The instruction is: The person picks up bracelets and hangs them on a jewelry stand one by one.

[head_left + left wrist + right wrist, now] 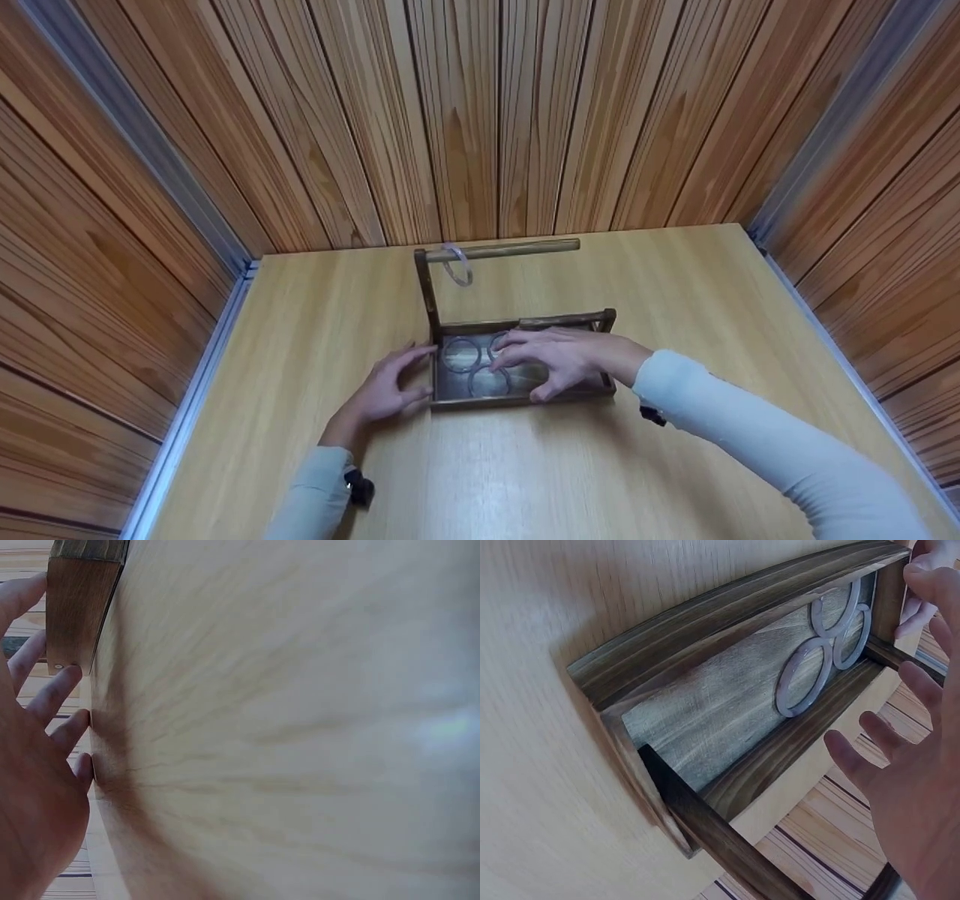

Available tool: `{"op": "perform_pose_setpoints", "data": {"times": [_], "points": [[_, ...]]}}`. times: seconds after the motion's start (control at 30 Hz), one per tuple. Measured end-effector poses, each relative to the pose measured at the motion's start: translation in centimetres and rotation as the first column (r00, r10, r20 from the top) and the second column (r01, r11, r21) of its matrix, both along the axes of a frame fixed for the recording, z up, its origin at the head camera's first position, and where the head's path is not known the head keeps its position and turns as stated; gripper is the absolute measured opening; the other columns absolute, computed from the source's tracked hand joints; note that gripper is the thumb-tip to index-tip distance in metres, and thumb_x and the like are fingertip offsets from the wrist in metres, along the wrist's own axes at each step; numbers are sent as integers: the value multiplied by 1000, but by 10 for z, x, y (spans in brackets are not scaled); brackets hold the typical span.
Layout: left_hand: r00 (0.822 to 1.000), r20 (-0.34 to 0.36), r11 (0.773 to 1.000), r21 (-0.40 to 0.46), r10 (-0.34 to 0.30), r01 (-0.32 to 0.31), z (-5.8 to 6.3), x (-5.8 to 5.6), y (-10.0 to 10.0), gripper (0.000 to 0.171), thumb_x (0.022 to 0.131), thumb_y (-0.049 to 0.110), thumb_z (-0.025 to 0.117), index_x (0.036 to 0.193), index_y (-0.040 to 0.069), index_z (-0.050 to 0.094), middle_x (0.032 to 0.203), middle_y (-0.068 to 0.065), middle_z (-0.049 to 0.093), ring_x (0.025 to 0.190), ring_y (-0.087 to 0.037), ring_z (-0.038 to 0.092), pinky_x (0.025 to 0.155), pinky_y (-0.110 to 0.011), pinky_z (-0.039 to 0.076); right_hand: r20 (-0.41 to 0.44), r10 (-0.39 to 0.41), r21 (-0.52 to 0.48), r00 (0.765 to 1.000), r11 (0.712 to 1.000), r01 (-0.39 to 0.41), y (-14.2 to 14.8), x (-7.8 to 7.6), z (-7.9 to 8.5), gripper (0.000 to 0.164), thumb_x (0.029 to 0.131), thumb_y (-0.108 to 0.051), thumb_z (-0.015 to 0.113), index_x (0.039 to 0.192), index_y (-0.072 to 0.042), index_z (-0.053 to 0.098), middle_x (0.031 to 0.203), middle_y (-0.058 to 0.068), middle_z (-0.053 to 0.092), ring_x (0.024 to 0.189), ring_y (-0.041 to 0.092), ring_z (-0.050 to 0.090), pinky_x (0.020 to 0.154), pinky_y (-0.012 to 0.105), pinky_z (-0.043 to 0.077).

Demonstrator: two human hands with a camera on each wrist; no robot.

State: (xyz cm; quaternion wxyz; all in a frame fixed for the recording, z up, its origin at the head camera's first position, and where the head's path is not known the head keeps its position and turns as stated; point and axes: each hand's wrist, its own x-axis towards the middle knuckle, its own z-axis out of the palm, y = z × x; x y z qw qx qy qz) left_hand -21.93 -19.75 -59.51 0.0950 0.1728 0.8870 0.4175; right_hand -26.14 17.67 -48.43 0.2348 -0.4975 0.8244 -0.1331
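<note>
So, three glossy pale-purple rings (825, 643) lie flat toward the left end of our dark-brown wooden tray (517, 403), which runs left-right. Our right hand (566, 356) is nearer, fingers spread, empty, just above; our left hand (390, 386), loosely spread, grips nothing beside that end.

Wooden tray (480, 406) partly hidden by the right hand (561, 358), lower centre of the head view.
Left hand (41, 765) cropped at the left wrist view's left edge.
</note>
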Motion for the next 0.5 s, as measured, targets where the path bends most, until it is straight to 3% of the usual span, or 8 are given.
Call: {"op": "perform_pose_setpoints", "data": {"times": [0.23, 0.5], "points": [[1000, 11, 1000, 9, -3, 3, 2, -2, 2, 68, 103, 34, 81, 166, 29, 56, 184, -21, 37, 174, -52, 24, 137, -84, 11, -12, 2, -51, 1000, 999, -3, -2, -9, -11, 73, 95, -26, 79, 164, -21, 57, 178, 19, 42, 159, 43, 52, 132, 68, 42], [998, 58, 1000, 0, 18, -18, 1, -2, 2, 67, 104, 36, 79, 166, 34, 55, 186, -20, 32, 175, -50, 22, 137, -83, 14, 7, -69, 11, 998, 998, 69, -4, -12, -16, 73, 98, -19, 83, 166, -25, 54, 182, 12, 37, 157, 42, 56, 131, 65, 46]]}}
